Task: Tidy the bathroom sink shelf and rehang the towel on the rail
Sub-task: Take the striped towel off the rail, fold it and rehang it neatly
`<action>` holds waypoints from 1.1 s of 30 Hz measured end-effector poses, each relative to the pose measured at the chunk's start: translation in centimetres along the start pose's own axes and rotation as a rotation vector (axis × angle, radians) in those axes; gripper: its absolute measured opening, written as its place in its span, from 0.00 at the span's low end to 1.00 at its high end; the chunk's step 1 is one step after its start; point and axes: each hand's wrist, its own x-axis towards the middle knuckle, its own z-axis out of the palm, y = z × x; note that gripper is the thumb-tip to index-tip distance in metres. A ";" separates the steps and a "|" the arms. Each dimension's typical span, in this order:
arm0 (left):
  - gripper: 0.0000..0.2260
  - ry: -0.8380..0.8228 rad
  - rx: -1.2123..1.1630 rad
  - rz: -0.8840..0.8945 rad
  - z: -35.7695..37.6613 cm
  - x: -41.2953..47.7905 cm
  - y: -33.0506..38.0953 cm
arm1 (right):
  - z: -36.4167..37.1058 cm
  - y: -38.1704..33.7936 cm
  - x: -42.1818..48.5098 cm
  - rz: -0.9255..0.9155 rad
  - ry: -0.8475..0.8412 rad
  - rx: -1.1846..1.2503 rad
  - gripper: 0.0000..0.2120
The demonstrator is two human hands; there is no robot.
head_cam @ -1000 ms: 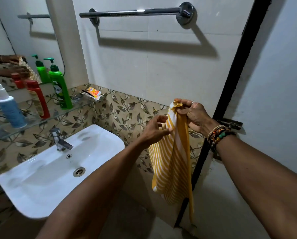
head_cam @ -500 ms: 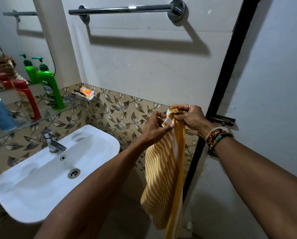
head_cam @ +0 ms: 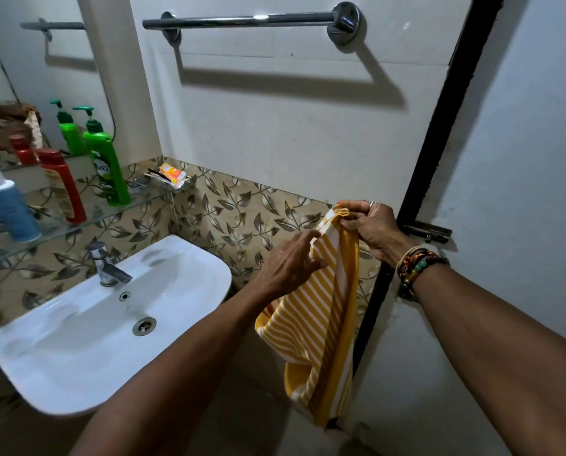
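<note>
Right grip [head_cam: 375,230] pinches the yellow striped towel [head_cam: 317,324] by its top corner; left grip [head_cam: 288,264] clasps the edge just beside, fingertips hidden. Bare wall lies up to the towel rail [head_cam: 242,20] above.

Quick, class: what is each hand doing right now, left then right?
Left hand: pinches the striped towel at its edge.
Right hand: grips the towel at its top corner.
</note>
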 end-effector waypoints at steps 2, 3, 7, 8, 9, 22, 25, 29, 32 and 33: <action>0.28 0.086 0.042 0.034 0.0 0.5 0.7 | 0.1 -0.1 -0.2 -0.014 -0.031 -0.018 0.17; 0.28 0.127 0.042 0.037 -0.1 0.8 1.1 | 0.1 -0.1 -0.3 -0.020 -0.041 -0.017 0.17; 0.23 0.166 -0.139 -0.015 -0.4 1.4 2.6 | 0.2 0.0 -0.5 -0.021 -0.060 0.004 0.18; 0.22 0.165 -0.190 -0.052 -0.3 1.4 2.9 | 0.2 0.0 -0.6 -0.022 -0.061 -0.002 0.18; 0.20 0.164 -0.234 -0.088 -0.3 1.5 3.1 | 0.1 0.1 -0.6 -0.023 -0.060 -0.010 0.19; 0.15 -0.322 -0.351 -0.140 0.4 0.3 2.2 | -1.2 1.1 0.0 0.001 0.046 -0.032 0.18; 0.17 -0.458 -0.287 -0.173 0.6 -0.1 1.4 | -1.5 1.5 0.5 0.018 0.161 -0.042 0.18; 0.20 -0.669 0.055 -0.148 1.0 -1.3 0.0 | -1.9 1.6 1.2 0.028 0.307 -0.013 0.17; 0.29 -0.788 0.317 -0.116 0.8 -2.6 -1.2 | -2.2 1.8 1.6 0.010 0.411 -0.024 0.16; 0.28 -0.814 0.387 -0.088 0.5 -3.0 -1.6 | -2.3 1.9 1.6 -0.001 0.437 -0.036 0.16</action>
